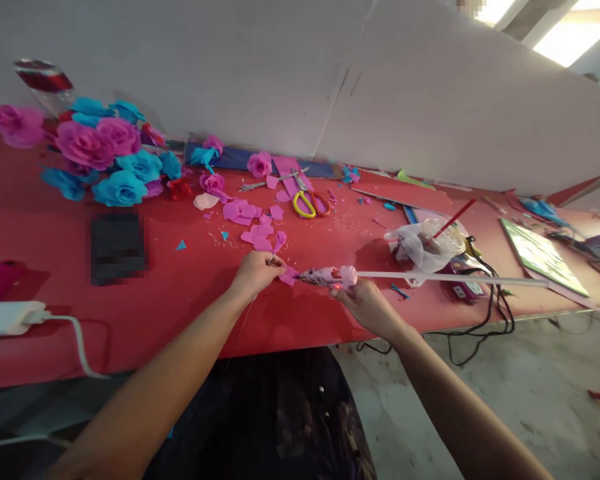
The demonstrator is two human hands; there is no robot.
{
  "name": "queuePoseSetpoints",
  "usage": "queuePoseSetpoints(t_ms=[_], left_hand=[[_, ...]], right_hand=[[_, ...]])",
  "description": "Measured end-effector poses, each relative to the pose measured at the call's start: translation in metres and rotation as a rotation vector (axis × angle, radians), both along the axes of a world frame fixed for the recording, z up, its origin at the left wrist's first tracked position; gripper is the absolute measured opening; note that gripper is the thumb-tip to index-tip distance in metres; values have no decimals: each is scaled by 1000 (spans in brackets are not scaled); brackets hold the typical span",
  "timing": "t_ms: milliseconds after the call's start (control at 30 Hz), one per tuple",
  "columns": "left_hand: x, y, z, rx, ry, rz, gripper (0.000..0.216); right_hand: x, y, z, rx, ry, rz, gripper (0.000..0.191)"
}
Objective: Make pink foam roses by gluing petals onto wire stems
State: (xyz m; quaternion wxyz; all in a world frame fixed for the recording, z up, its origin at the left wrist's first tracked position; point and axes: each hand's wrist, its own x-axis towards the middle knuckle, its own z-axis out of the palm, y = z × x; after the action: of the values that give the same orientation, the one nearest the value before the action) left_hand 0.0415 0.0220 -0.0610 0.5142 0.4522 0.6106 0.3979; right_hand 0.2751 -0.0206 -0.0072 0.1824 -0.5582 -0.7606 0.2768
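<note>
My right hand (373,308) is closed round a pink hot glue gun (333,275), whose small red light glows. A long clear glue stick (460,279) sticks out of its back end to the right. The nozzle points left and meets a pink paper petal (288,275). My left hand (257,273) pinches that petal, together with a thin stem or wire that hangs below the fingers. Just beyond the left hand lie loose pink petals (243,211). Scissors (305,203) with yellow and red handles rest on a pink paper strip.
Pink and blue paper flowers (125,188) stand bunched at the left on the red table (195,313). A plastic cup (440,241) with a red straw sits in a bag at right, near a power strip (464,287) and black cables. A white charger (10,318) lies front left.
</note>
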Motion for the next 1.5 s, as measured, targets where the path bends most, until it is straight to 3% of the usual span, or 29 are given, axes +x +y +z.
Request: queuePoseSetpoints(t_ms=[267,533,1067,1267,1500], left_hand=[[-1,-1,0,26,80,-14,6],[-6,-2,-1,5,106,-73,23],[-7,-1,2,0,144,-101,22],[-6,-2,4,-9,152,-109,19],[-6,-2,6,-22,165,-101,21]], right_hand=[[-5,7,-2,-24,-46,37,27],[-5,7,-1,-39,-36,71,30],[-4,13,-1,26,-97,6,30],[-1,14,1,60,-189,-20,38],[-6,4,6,51,-117,-3,32]])
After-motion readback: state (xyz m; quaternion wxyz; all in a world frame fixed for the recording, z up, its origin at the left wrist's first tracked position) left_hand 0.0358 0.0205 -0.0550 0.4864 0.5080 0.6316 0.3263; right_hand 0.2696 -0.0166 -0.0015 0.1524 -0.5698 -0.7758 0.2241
